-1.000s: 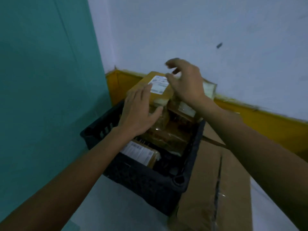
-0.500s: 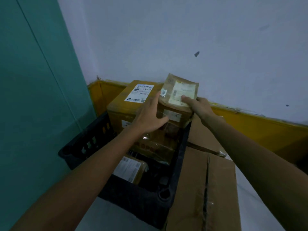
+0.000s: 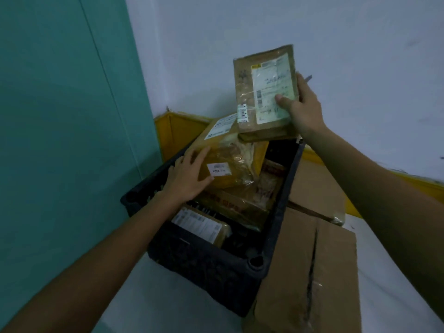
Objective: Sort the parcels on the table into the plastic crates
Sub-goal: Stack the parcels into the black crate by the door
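"Where is the parcel?"

"The flat brown parcel hangs above the black crate's far end. The right hand pinches it, thumb on the label, fingers behind the right edge."

"What's around?"

"The crate sits on a pale tabletop, with a cardboard box against its right side. There is a teal wall on the left and a white wall behind."

"The left hand?"

"It reaches into the crate, fingers straight and spread, flat on a yellow parcel."

Teal panel meets white wall above possibly yellow skirting.
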The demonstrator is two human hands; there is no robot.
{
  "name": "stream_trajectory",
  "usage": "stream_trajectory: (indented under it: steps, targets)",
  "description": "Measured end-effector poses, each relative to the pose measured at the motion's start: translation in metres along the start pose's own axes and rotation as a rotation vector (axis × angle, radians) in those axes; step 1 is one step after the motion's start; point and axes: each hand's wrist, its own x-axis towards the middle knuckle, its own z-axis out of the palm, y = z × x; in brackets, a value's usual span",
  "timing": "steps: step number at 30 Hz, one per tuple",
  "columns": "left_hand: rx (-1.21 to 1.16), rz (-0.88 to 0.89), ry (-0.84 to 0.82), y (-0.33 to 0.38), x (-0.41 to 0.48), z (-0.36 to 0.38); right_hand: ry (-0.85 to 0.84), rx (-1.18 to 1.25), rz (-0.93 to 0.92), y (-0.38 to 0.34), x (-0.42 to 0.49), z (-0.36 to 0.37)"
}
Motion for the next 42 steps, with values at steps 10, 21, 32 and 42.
stream_trajectory:
  steps: [10, 21, 32, 42]
  targets:
    - [-0.223, -0.019, -0.112, 0.042, 0.014, 0.016, -0.036, -0.047, 0.118, 0.011, -0.023, -0.034]
    - [0.293, -0.224, 0.088, -0.045, -0.038, -0.011, -0.551, 0.103, 0.074, -0.023, -0.029, 0.028]
    - [-0.123, -0.327, 0.14, -0.083, -0.07, -0.018, -0.97, 0.11, 0.293, 0.031, -0.065, 0.091]
    - [-0.074, -0.307, 0.203, -0.071, -0.071, -0.021, -1.163, -0.343, 0.338, 0.047, -0.092, 0.143]
